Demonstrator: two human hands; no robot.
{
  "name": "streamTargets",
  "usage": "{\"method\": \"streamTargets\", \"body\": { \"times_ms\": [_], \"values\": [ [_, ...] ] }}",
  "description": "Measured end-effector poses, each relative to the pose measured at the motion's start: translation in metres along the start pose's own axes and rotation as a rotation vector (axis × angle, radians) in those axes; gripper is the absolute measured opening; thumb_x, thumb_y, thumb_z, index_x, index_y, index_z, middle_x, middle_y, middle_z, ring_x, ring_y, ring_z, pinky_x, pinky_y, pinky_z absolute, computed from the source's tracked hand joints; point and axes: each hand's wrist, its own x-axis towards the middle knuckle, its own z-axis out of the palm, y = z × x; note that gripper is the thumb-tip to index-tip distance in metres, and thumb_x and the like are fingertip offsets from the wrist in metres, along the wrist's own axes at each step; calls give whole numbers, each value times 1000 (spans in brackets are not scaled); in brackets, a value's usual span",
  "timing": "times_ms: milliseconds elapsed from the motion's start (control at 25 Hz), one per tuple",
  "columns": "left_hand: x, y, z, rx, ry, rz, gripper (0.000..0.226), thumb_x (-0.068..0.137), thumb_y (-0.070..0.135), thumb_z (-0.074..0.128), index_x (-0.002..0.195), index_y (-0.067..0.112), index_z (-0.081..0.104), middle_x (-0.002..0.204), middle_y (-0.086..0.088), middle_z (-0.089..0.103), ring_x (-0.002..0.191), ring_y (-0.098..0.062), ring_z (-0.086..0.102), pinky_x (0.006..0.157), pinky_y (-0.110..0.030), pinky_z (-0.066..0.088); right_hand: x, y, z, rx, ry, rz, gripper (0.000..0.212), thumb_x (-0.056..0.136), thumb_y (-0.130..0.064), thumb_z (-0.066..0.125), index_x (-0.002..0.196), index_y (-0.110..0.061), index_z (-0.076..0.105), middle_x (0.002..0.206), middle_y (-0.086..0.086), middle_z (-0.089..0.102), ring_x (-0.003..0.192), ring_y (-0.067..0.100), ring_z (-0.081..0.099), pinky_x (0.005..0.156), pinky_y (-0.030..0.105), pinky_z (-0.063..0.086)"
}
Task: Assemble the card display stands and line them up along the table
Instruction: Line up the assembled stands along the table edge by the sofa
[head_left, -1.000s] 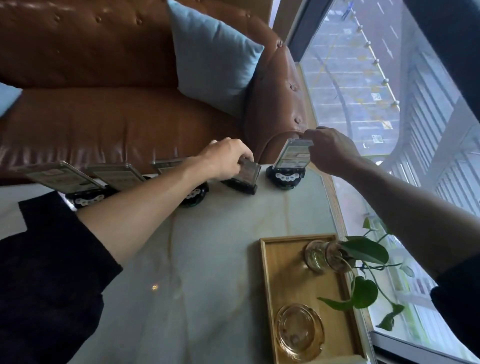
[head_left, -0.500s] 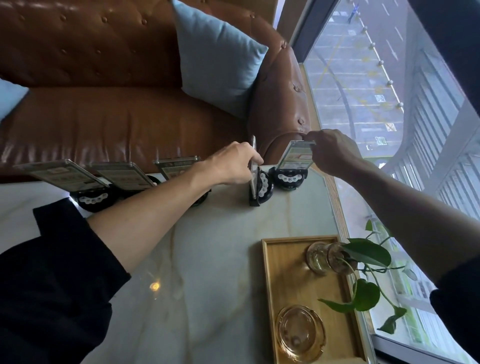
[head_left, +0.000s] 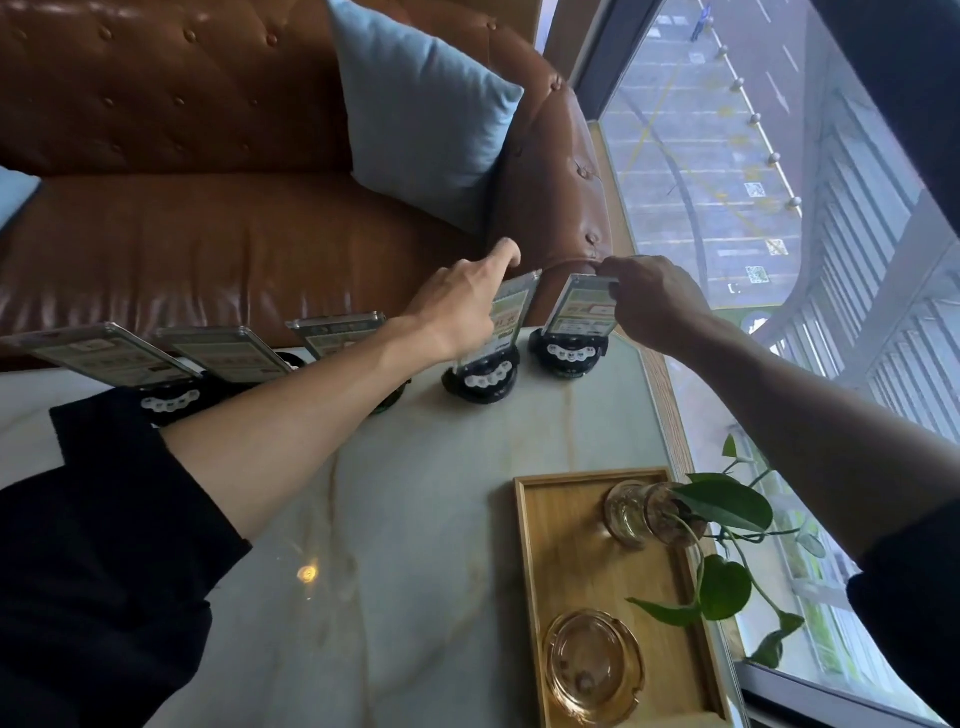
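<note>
Five stands run along the table's (head_left: 415, 519) far edge. The left hand (head_left: 457, 306) pinches the fourth stand (head_left: 491, 353) by its card top; the right hand (head_left: 649, 301) grips the fifth stand (head_left: 574, 332), just beside it at three o'clock. Both cards tilt back toward the sofa (head_left: 234, 249). The wooden tray (head_left: 571, 545) sits well clear at six o'clock.

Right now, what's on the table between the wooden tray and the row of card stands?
Nothing: the head view shows bare marble table between the tray and the card stands.
</note>
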Motion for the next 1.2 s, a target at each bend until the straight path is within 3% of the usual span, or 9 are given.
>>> {"method": "streamTargets", "body": {
  "times_ms": [200, 400, 600, 760, 1200],
  "values": [
    [16, 0, 4, 55, 20, -12, 35, 80, -3, 61, 104, 23, 58, 99, -9, 74, 88, -36, 68, 68, -37, 48, 1, 5, 0, 36, 13, -56, 50, 89, 3, 51, 126, -26, 66, 101, 19, 68, 83, 40, 62, 63, 41, 51],
    [23, 5, 13, -18, 34, -24, 33, 81, -1, 59, 101, 24, 57, 97, -6, 74, 89, -35, 67, 72, -43, 52, 3, 8, -2, 31, 9, -109, 51, 86, 7, 52, 119, -28, 69, 87, 12, 62, 76, 39, 61, 59, 38, 47],
    [29, 9, 15, -50, 67, -3, 30, 82, 1, 59, 101, 24, 60, 97, -4, 75, 91, -33, 67, 72, -39, 50, 3, 19, -2, 83, 12, -72, 51, 89, 2, 52, 122, -34, 68, 98, 20, 70, 81, 41, 63, 65, 42, 53],
    [28, 4, 15, -104, 61, -25, 31, 82, 0, 59, 100, 26, 61, 95, -3, 74, 88, -32, 67, 70, -39, 52, 2, 22, -3, 100, -19, -35, 48, 91, -3, 51, 119, -37, 68, 95, 23, 70, 76, 42, 62, 65, 43, 54],
    [26, -10, 18, -209, 32, -46, 30, 84, 5, 61, 98, 31, 64, 93, 1, 73, 90, -27, 67, 79, -41, 55, -1, 21, 5, 93, 37, -39, 42, 91, 0, 50, 120, -25, 68, 99, 21, 69, 81, 42, 62, 66, 42, 53]
  ]
}}
